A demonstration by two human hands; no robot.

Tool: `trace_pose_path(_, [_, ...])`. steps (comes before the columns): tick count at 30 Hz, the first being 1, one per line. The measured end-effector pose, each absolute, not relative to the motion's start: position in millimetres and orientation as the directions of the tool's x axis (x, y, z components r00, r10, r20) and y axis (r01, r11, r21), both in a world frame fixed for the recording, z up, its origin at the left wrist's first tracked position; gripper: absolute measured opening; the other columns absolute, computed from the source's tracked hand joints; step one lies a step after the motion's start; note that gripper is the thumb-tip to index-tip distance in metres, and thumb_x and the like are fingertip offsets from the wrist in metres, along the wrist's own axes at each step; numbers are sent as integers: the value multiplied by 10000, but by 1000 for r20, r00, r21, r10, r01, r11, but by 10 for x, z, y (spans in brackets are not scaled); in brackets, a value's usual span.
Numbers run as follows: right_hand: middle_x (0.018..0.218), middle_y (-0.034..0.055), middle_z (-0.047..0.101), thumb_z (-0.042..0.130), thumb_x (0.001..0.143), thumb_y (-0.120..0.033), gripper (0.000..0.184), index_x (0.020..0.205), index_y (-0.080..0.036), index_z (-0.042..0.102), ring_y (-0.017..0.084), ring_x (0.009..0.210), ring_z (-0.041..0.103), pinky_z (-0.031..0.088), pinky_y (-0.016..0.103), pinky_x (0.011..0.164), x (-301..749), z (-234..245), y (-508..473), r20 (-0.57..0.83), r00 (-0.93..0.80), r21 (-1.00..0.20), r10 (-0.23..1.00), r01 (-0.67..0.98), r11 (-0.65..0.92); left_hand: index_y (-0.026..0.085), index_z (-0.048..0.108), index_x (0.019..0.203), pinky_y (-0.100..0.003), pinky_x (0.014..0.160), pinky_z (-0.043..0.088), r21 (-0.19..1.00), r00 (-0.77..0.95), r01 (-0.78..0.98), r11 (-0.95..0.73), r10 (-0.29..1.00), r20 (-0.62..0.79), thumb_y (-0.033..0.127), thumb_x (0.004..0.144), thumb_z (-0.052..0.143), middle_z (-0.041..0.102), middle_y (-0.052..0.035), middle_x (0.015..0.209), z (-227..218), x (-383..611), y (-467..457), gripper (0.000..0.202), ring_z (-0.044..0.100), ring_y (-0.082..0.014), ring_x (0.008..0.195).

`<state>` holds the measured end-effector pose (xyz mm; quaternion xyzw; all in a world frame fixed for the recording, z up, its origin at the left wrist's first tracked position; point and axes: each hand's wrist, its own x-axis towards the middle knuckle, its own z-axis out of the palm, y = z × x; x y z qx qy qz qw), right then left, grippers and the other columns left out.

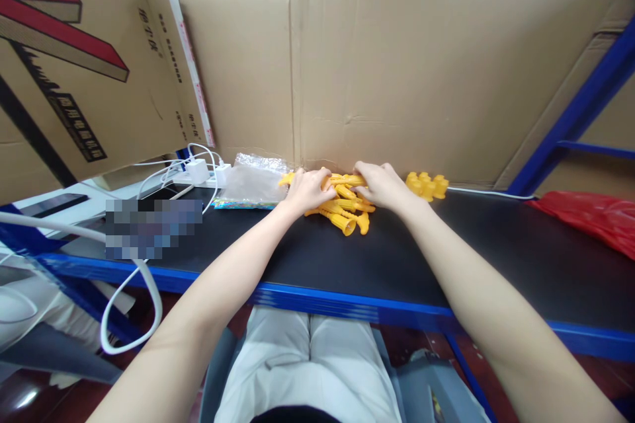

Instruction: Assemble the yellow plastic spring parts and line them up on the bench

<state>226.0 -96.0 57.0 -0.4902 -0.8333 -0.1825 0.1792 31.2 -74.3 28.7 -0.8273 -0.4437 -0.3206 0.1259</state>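
A pile of yellow plastic pieces (342, 208) lies on the black tabletop in front of me; some are ribbed tubes with flared ends. Along the back of the pile runs a long yellow plastic piece (344, 180). My left hand (308, 190) is closed around its left end, and the tip sticks out past the fingers. At the other end, my right hand (380, 185) grips it between thumb and fingers. Just right of that hand stand several short yellow plastic pieces (426, 186), grouped together. Clear plastic bags (253, 182) lie left of my left hand.
A tall cardboard sheet (397, 79) stands behind the black tabletop (471, 251), with a printed cardboard box (99, 66) at left. White chargers (198, 172) and cables sit below the box. Red plastic (590, 218) lies at far right. A blue metal edge (347, 304) runs along the front.
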Motion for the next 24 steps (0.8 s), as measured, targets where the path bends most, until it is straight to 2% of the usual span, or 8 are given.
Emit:
trace_pose_path(4, [1016, 117, 646, 459, 861, -339, 238, 1013, -170, 532, 242, 925, 578, 346, 311, 718, 2252, 555, -943, 399, -459, 88, 793, 881, 465, 202, 602, 1011, -338, 824, 359, 78, 396, 816, -572, 653, 645, 317, 755, 524, 701, -41, 912, 274, 289, -719, 291, 627, -211, 863])
trace_pose_path(7, [1022, 112, 646, 405, 889, -324, 227, 965, -175, 558, 239, 938, 578, 352, 318, 726, 2237, 539, -934, 346, -442, 74, 828, 892, 445, 206, 606, 1010, -341, 829, 362, 84, 390, 824, -561, 667, 635, 314, 751, 528, 700, -47, 936, 264, 279, -704, 291, 625, -215, 883])
trace_pose_path(11, [1019, 96, 645, 475, 852, -289, 198, 1003, -177, 536, 243, 956, 576, 353, 324, 750, 2246, 550, -953, 419, -460, 104, 783, 881, 461, 206, 606, 1012, -341, 826, 371, 94, 388, 824, -559, 677, 625, 317, 750, 532, 701, -42, 912, 281, 286, -725, 294, 627, -215, 865])
trace_pose_path(14, [993, 95, 648, 510, 830, -283, 243, 1044, -168, 514, 240, 923, 584, 358, 317, 737, 2263, 562, -968, 468, -469, 119, 749, 874, 472, 202, 605, 1011, -334, 813, 379, 96, 388, 821, -562, 673, 629, 313, 753, 532, 700, -40, 889, 296, 285, -738, 290, 628, -209, 843])
trace_pose_path(20, [1047, 114, 642, 426, 884, -340, 261, 1031, -167, 556, 230, 929, 581, 369, 309, 730, 2240, 542, -941, 391, -462, 72, 796, 877, 474, 212, 611, 1024, -331, 815, 385, 83, 393, 821, -565, 664, 636, 316, 751, 539, 698, -45, 947, 258, 252, -680, 300, 626, -215, 875])
trace_pose_path(24, [1020, 109, 643, 434, 876, -330, 241, 983, -168, 577, 238, 946, 569, 352, 320, 741, 2236, 540, -936, 399, -458, 111, 795, 884, 453, 223, 614, 1026, -324, 813, 391, 72, 386, 837, -543, 677, 626, 322, 754, 538, 701, -39, 932, 251, 259, -674, 299, 627, -209, 871])
